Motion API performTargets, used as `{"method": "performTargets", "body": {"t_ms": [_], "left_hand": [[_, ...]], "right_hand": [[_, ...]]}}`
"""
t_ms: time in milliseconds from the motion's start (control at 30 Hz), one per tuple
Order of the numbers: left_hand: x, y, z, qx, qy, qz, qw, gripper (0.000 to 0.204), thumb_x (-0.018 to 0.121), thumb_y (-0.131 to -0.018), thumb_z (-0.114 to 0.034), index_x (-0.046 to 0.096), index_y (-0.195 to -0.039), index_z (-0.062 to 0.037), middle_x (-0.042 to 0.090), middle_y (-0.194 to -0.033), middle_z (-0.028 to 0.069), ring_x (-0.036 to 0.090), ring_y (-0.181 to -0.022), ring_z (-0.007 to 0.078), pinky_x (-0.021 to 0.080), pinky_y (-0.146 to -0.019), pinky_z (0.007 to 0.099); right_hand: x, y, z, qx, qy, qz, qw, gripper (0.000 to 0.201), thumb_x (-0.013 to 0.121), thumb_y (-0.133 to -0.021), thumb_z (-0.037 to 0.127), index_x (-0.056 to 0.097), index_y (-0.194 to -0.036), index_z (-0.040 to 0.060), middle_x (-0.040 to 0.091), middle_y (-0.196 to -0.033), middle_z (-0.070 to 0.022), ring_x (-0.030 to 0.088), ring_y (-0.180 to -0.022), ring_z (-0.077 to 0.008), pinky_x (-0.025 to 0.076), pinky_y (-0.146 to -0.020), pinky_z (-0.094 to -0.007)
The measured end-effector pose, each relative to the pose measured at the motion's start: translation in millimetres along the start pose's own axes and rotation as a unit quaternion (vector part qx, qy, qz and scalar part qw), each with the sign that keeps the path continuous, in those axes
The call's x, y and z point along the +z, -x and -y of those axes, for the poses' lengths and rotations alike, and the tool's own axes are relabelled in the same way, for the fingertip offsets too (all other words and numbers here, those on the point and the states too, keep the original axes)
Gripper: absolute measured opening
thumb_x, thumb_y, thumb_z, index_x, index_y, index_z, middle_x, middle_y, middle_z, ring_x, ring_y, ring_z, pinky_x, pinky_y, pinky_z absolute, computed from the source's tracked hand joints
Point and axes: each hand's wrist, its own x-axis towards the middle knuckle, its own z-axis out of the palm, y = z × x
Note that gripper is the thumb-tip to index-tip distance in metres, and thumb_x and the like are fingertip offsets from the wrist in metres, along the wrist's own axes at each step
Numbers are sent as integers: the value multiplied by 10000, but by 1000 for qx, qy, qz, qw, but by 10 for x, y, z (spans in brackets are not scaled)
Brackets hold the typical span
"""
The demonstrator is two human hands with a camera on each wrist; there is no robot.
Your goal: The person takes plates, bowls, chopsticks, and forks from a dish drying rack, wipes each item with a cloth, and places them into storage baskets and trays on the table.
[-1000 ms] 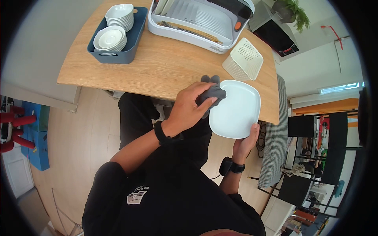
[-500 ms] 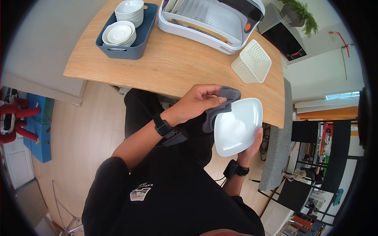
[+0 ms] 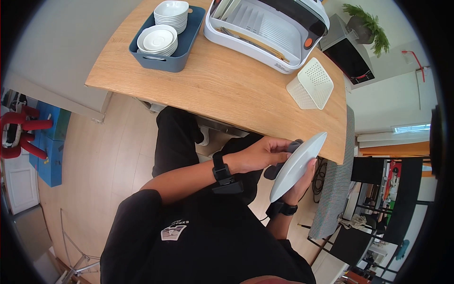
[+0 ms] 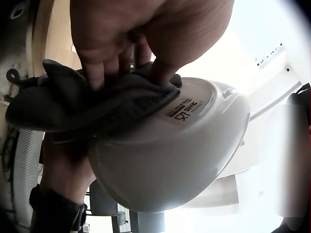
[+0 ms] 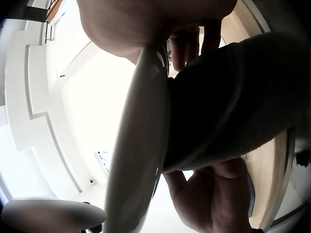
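Note:
My left hand [image 3: 262,155] pinches a grey cloth [image 3: 273,171] against the underside of a white plate [image 3: 299,166], tilted nearly edge-on in the head view. In the left wrist view the fingers of the left hand [image 4: 146,34] press the cloth [image 4: 97,104] beside printed marks on the base of the plate [image 4: 165,165]. The right hand [image 3: 300,184] grips the plate's near right edge. In the right wrist view the right hand [image 5: 155,24] holds the plate [image 5: 141,131] by its rim, the cloth [image 5: 233,97] hangs alongside, and the left hand [image 5: 211,194] shows below.
On the wooden table [image 3: 208,90] stand a blue-grey bin [image 3: 182,52] holding stacked white bowls and saucers, a white dish rack [image 3: 250,49] with plates and chopsticks, and a perforated cream basket [image 3: 309,87]. A microwave [image 3: 352,57] is beyond the right end.
The plate has turned from face-up to nearly edge-on. My left hand with the cloth has moved from its face and rim to its underside, and both hands sit lower and further right.

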Motion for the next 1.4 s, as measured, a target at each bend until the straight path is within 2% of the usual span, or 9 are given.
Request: {"method": "performTargets", "body": {"t_ms": [100, 167, 367, 500, 800, 1000, 1067, 1267, 1400], "left_hand": [[10, 32, 152, -13, -5, -14, 1000, 402, 579, -978, -119, 529, -1362, -13, 615, -1280, 47, 571, -1127, 100, 465, -974, 271], [-10, 42, 206, -7, -15, -5, 1000, 374, 563, -999, -159, 537, -1349, -30, 637, -1177, 24, 598, -961, 69, 506, -752, 236], [-20, 82, 145, -37, 43, -13, 998, 341, 505, -1012, -105, 531, -1338, -9, 631, -1182, 39, 625, -1014, 110, 552, -864, 307], [-26, 131, -41, -38, 72, -46, 996, 317, 502, -1015, -105, 546, -1316, -16, 641, -1140, 15, 620, -982, 77, 539, -842, 272], [-110, 103, -121, 23, 46, -87, 995, 274, 549, -1008, -155, 592, -1249, -31, 667, -1041, -19, 611, -938, 39, 503, -811, 220], [-73, 72, -201, 53, 84, -85, 991, 297, 535, -1013, -144, 570, -1283, -24, 645, -1130, 1, 609, -986, 49, 512, -841, 228], [-102, 46, -186, 52, 80, -82, 992, 302, 527, -1017, -142, 564, -1292, -25, 637, -1148, 4, 608, -994, 53, 514, -846, 228], [-88, 52, -42, 22, 90, -47, 995, 320, 516, -1026, -167, 549, -1318, -41, 632, -1124, -28, 586, -933, 17, 497, -780, 200], [9, 66, 68, 6, 78, -26, 997, 357, 522, -1021, -170, 525, -1353, -37, 637, -1189, 6, 606, -1020, 53, 510, -859, 222]], "right_hand": [[-157, -57, -89, -5, 27, -11, 1000, 548, 427, -1008, 491, 530, -1213, -7, 629, -996, -102, 625, -836, -175, 507, -705, -297], [-182, -89, -94, -13, 42, -16, 999, 541, 423, -1012, 482, 530, -1211, -10, 633, -987, -106, 630, -827, -176, 510, -704, -297], [-271, -186, -121, -46, 27, -64, 997, 499, 380, -1044, 418, 551, -1171, -33, 629, -1015, -115, 627, -877, -176, 518, -741, -295], [-449, -274, -162, -62, 38, -77, 994, 483, 411, -1038, 382, 510, -1250, -41, 639, -1083, -152, 657, -913, -219, 539, -786, -337], [-482, -263, -51, -92, 70, -126, 985, 452, 377, -1052, 378, 567, -1093, -31, 610, -946, -77, 591, -834, -148, 485, -745, -289], [-569, -226, -94, -71, 119, -78, 987, 392, 412, -1044, 351, 573, -977, 0, 585, -867, -39, 556, -781, -112, 446, -684, -255], [-675, -243, -164, -47, 96, -16, 994, 433, 453, -1032, 362, 553, -1172, -35, 643, -1008, -109, 634, -845, -166, 521, -752, -289], [-602, -213, -178, -39, 101, 87, 990, 456, 439, -1026, 388, 568, -1159, -29, 652, -952, -88, 634, -809, -148, 517, -726, -268], [-417, -164, -108, -62, 90, 98, 989, 461, 449, -1021, 398, 570, -1155, -26, 649, -934, -81, 620, -793, -133, 506, -707, -256]]}}
